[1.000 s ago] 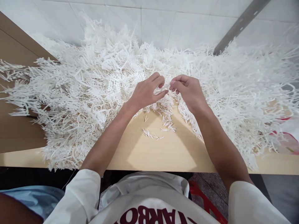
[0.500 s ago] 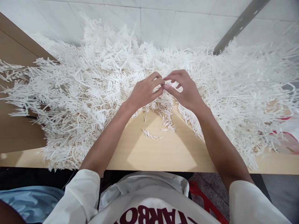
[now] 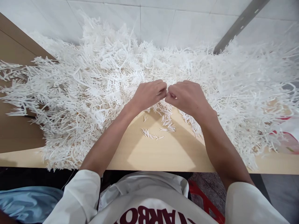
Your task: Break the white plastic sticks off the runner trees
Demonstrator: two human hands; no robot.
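My left hand (image 3: 151, 93) and my right hand (image 3: 185, 95) meet fingertip to fingertip over the near side of a big heap of white branching plastic strands (image 3: 98, 84). Both are closed, with the fingers curled in and the thumbs pressed against them. Whatever they pinch is hidden by the fingers or too small to name. Just below the hands, several short white plastic sticks (image 3: 168, 123) lie scattered on the wooden tabletop (image 3: 161, 154). Another small row of the short sticks (image 3: 150, 134) rests a little nearer to me.
A brown cardboard box (image 3: 17, 124) stands at the left, with strands spilling against it. Behind the heap rises a white tiled wall (image 3: 158, 23) with a slanting grey metal post (image 3: 240, 26). A clear bag with red edging (image 3: 286, 140) lies at the right. Light blue cloth (image 3: 30, 202) shows at lower left.
Both hands have come slightly nearer to me. The right hand's fingers, spread apart before, are now curled in, and the left hand's fingers have folded tighter. The heap looks the same.
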